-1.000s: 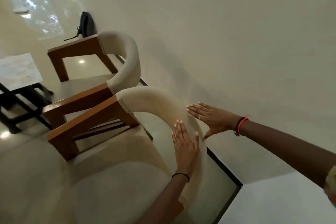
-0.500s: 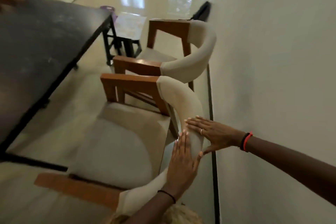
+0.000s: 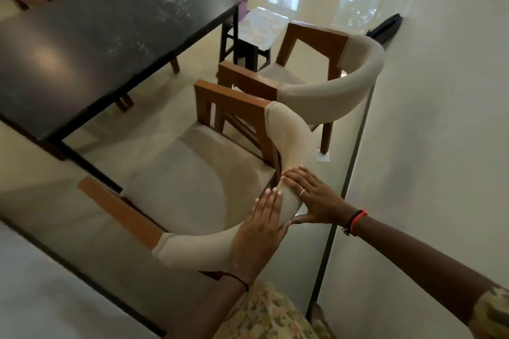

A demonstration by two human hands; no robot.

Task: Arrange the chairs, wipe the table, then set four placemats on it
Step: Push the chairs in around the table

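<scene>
At the far left a black table (image 3: 110, 36) stands on the glossy floor (image 3: 170, 121), its dark top marked with pale smudges near the far end. Just right of its near corner sits the near chair (image 3: 192, 173), a wooden-armed seat with a beige cushion and a curved padded backrest (image 3: 289, 140); the seat faces the table and the chair's front is close to the table's leg. The left hand (image 3: 261, 234) lies flat against the inner face of that backrest, its fingers (image 3: 268, 206) straight and together, pointing up, gripping nothing; a thin dark band circles the wrist. Beside it the right hand (image 3: 314, 198) rests on the top and outer side of the same backrest, its fingers (image 3: 296, 177) spread and nearly straight across the padding, thumb stretched out below, a ring on one finger and red and black bands at the wrist. The two thumbs nearly meet. Beyond the near chair, touching or just beside it, stands a second chair (image 3: 330, 96) of the same kind. Behind that, near the table's far corner, a dark stool (image 3: 248, 55) carries a pale patterned sheet (image 3: 261, 27). A black bag (image 3: 385, 29) lies against the plain wall (image 3: 440, 118) that fills the right side.
</scene>
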